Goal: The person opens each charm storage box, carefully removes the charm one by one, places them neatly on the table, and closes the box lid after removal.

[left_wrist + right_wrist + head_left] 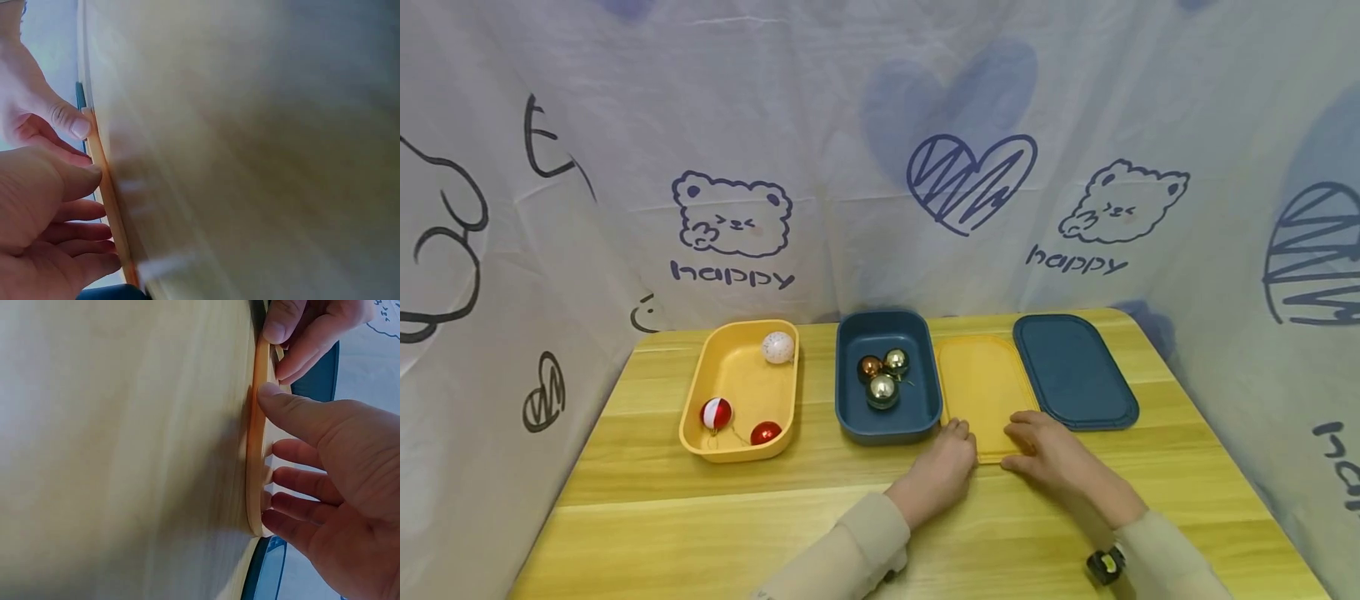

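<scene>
A flat yellow lid lies on the table between a blue bin and a blue lid. At its near-left corner, my left hand holds the rim, thumb on the near edge and fingers over the top. My right hand holds the same near edge farther right, its thumb against the edge and its fingertips at the upper face. The left wrist view shows both thumbs close together along the lid's edge. The blue bin beside my left hand holds a few shiny gold and copper baubles.
A yellow bin at the left contains a white bauble, a red-and-white one and a red one. The blue lid lies flat right of the yellow lid. Printed white cloth surrounds the wooden table.
</scene>
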`<state>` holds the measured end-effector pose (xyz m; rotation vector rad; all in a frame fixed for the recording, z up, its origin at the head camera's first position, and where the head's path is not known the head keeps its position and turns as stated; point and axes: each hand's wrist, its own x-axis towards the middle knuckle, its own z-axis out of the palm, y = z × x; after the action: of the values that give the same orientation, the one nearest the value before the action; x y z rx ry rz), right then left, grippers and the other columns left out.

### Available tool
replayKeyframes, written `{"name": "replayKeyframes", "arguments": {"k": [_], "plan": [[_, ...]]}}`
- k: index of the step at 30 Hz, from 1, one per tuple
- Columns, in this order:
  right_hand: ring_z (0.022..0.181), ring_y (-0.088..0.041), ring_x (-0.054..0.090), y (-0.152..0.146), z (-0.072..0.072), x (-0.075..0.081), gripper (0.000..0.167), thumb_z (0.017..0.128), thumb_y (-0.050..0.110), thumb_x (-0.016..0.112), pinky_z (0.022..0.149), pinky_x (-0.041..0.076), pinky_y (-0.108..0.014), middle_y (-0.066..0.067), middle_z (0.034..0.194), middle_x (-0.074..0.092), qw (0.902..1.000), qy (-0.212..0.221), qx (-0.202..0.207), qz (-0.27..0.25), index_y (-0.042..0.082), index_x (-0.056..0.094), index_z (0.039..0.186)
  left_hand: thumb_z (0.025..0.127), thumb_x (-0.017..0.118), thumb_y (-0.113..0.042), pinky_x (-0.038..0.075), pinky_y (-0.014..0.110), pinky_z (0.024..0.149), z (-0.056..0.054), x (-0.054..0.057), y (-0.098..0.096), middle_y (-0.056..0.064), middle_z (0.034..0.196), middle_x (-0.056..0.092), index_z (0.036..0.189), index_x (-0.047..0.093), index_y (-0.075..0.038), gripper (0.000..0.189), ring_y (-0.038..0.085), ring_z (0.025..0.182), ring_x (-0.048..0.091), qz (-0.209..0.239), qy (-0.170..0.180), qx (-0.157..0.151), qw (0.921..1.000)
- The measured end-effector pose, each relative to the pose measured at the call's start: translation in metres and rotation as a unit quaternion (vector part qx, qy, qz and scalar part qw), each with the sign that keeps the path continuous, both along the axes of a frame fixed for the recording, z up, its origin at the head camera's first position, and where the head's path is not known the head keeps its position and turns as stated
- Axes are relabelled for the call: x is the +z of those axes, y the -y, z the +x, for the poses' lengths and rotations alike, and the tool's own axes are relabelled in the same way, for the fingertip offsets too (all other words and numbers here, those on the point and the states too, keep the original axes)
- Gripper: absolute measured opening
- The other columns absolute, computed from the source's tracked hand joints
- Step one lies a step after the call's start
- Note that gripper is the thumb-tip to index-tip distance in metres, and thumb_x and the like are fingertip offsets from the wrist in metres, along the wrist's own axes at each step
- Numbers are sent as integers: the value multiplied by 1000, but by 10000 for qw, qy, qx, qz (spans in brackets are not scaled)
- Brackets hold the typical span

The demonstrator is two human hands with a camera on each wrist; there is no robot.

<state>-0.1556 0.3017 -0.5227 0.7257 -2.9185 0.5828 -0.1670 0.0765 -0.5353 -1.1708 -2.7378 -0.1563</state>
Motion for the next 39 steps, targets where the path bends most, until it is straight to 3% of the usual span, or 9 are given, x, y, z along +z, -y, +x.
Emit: {"name": "replayKeyframes", "arguments": {"k": [3,9,14,23,26,29,31,34,39], "plan": [[122,-48,65,-1,-7,0,44,89,25,86,101,54,-60,-28,130,69,10000,20,-9,-18,-4,74,120,97,72,-15,57,37,105,-5,-1,-1,15,120,71,102,74,-4,12,30,120,68,385,309,148,9987],[127,-50,61,-3,-16,-2,47,91,25,84,105,51,-63,-29,135,66,9994,276,-188,-129,-5,73,124,101,68,-15,53,36,112,-14,-3,-4,19,129,68,112,73,0,19,35,128,65,660,658,305,9952],[129,-50,60,-3,-21,-2,48,91,25,84,106,51,-63,-29,136,66,9988,339,-283,-212,-5,72,126,101,68,-10,56,38,108,-18,-7,-5,16,123,70,121,71,0,23,33,127,65,1214,904,393,9877],[125,-49,63,-4,-23,-3,44,89,25,86,103,53,-62,-28,133,68,9991,233,-245,-245,-2,74,121,98,71,-11,60,26,94,-16,-9,-4,9,120,77,129,73,-3,32,19,110,74,2225,780,105,9718],[126,-48,63,-3,-20,-5,43,90,25,85,103,53,-62,-27,133,67,9991,236,-260,-252,-2,74,121,99,71,-17,57,32,103,-13,-9,-3,9,123,75,131,72,-5,34,22,117,72,1901,865,66,9779],[129,-49,61,-2,-17,-6,43,93,26,82,105,52,-62,-28,136,65,9994,140,-300,-120,-1,73,124,102,68,-26,50,44,116,-8,-6,-1,13,137,69,139,67,-7,42,31,133,63,1019,808,52,9915],[133,-50,58,-2,-14,-6,45,95,28,80,106,51,-63,-29,140,63,9993,62,-368,15,-1,72,128,104,65,-33,42,51,123,-5,-3,0,17,150,60,148,60,-7,51,38,145,53,363,797,42,9961],[141,-52,51,-2,-8,-7,50,99,30,76,110,48,-64,-32,149,55,9986,63,-501,146,-2,67,136,107,59,-44,33,51,128,-1,1,1,21,164,45,158,47,-5,65,41,155,39,-296,1028,156,9941],[150,-53,39,-3,0,-13,61,101,37,71,115,42,-67,-32,159,46,9978,242,-580,189,-1,59,147,108,55,-50,28,48,131,2,3,5,21,171,32,163,35,-2,76,41,159,30,-560,1453,298,9873]]}}
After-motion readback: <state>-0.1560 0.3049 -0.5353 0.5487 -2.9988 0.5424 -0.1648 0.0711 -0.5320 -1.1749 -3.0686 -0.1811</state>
